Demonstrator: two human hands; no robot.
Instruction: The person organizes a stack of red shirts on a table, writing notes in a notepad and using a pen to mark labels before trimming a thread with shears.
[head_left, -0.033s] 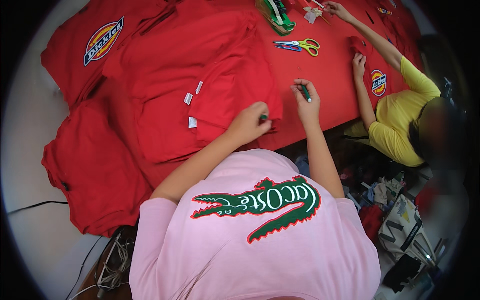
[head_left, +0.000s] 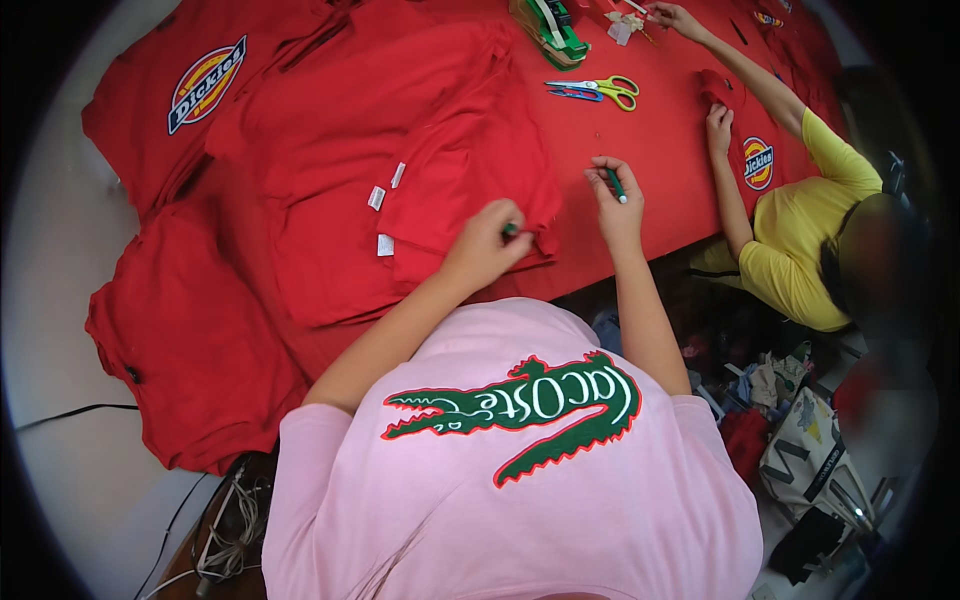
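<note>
My left hand (head_left: 484,243) is closed over the near right corner of the folded red shirts (head_left: 465,165). A small dark-green piece (head_left: 511,229) shows between its fingers; most of it is hidden, and its kind is unclear. Just right of the pile, my right hand (head_left: 617,205) is raised over the red tabletop, pinching a slim green pen (head_left: 614,184) whose pale end points down toward me. White labels (head_left: 376,197) lie along the shirts' folded edges.
Yellow-handled scissors (head_left: 605,92) and a green tape dispenser (head_left: 552,36) lie farther back. To the right, a co-worker in a yellow shirt (head_left: 808,225) handles red cloth. More red garments (head_left: 190,340) hang over the left side. A pale bag (head_left: 805,450) stands low at right.
My left hand has shifted slightly left and up, with the green piece still in it. My right hand and the pen have moved a little to the right.
</note>
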